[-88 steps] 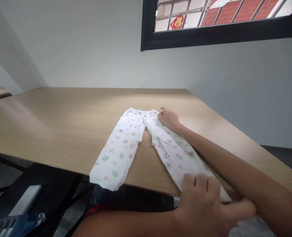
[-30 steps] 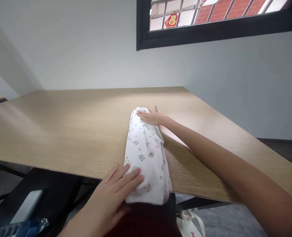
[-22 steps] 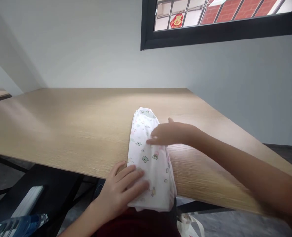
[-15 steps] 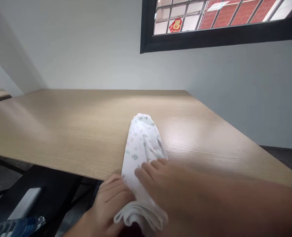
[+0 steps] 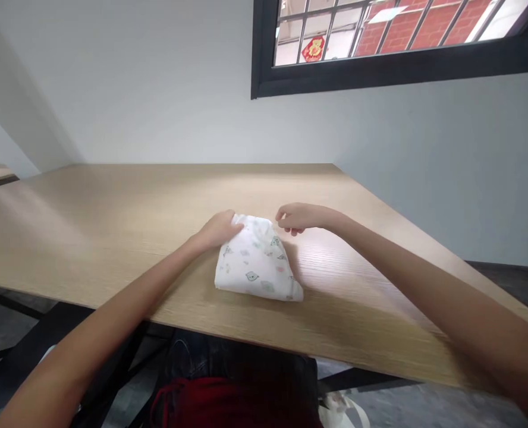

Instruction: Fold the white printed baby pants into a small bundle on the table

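The left hand's fingers are tucked out of sight behind the folded pants.

In the middle of the frame, the folded baby trousers are white, with a print of small green and pink animal faces. The table under them is light brown with fine wood grain. The wall is pale grey. In the upper right, the window frame is black; behind it the bricks are red.

No text can be read; a red paper ornament with a gold character, too blurred to make out, shows through the window at one o'clock.
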The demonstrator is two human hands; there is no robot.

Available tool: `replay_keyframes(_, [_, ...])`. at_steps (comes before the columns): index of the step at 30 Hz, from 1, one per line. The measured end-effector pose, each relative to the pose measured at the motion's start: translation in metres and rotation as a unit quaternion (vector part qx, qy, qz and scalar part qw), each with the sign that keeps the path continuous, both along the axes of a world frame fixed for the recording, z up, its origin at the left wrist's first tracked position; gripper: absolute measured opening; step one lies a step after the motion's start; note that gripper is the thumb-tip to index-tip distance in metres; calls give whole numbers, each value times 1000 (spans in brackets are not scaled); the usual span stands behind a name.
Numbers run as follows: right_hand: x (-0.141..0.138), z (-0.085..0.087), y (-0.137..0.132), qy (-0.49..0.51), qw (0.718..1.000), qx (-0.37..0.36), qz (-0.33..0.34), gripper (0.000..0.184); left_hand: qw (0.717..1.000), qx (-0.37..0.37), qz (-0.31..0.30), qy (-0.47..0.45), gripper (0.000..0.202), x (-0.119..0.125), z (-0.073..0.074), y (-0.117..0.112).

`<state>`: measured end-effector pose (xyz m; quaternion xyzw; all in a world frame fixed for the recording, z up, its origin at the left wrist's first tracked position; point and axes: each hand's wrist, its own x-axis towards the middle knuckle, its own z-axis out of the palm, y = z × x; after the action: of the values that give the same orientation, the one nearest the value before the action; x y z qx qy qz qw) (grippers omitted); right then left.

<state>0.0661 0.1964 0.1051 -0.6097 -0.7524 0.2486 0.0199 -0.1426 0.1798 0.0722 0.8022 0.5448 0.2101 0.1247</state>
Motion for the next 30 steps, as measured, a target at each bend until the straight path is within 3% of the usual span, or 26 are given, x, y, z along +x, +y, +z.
replay_keyframes(3, [-2,-10,-1,-71,988,134,-26,22,998,51,10,25,41,1,-19,-15])
replay_keyframes(5, [-16,-17,-13,-51,968,247,-6,28,995,86,-10,43,42,3,-26,-33])
replay_keyframes(8, [-46,-36,-25,-8,931,339,135,35,987,92,-97,84,35,10,-32,-50])
replay_keyframes(10, [-61,-54,-20,-38,912,341,224,36,979,78,-153,110,34,14,-36,-56])
replay_keyframes(11, [-64,-61,-12,-65,910,334,237,37,976,72,-168,120,37,15,-39,-61])
replay_keyframes(15, [-58,-72,36,-159,925,307,154,39,972,71,-167,149,56,4,-51,-102])
replay_keyframes(17, [-50,-65,54,-195,920,321,111,39,968,96,-172,155,57,-8,-53,-126])
replay_keyframes(19, [-44,-54,54,-211,899,372,95,36,962,130,-187,150,47,-20,-51,-141])
replay_keyframes(21, [-40,-42,35,-186,877,429,111,33,959,155,-193,136,36,-30,-46,-142])
replay_keyframes(23, [-39,-32,1,-128,871,437,183,29,957,178,-191,123,28,-36,-42,-132])
replay_keyframes(26, [-37,-29,-59,-52,866,347,356,20,940,234,-202,142,16,-34,-42,-111])
replay_keyframes(28, [-32,-36,-92,-50,868,301,392,23,919,282,-221,164,15,-30,-45,-102])
replay_keyframes(30, [-26,-46,-115,-74,875,293,379,25,904,319,-234,163,16,-25,-46,-102])
